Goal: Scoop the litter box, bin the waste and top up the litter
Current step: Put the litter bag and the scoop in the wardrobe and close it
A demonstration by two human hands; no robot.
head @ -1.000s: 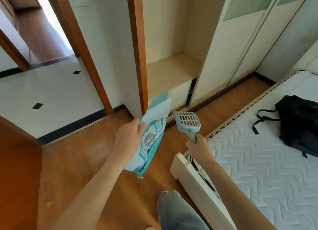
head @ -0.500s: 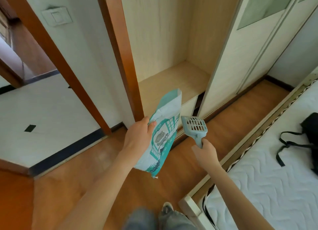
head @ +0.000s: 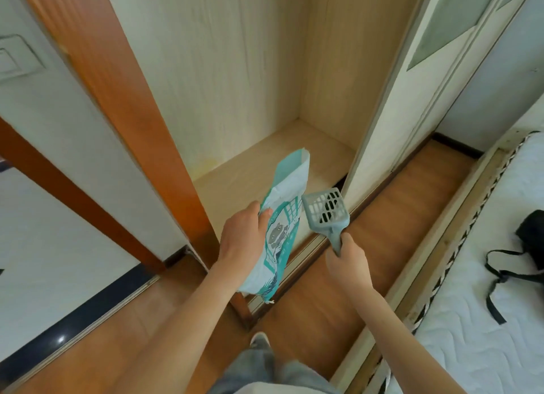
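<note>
Moved: both hands now nearer the open wardrobe shelf [head: 294,155].
Left grip [head: 240,240]: clutching litter bag [head: 276,234], upright.
Right grip [head: 347,261]: wrapped round scoop [head: 325,209] handle, just right of bag.

Litter bag [head: 279,225] left of scoop [head: 325,209]
</note>
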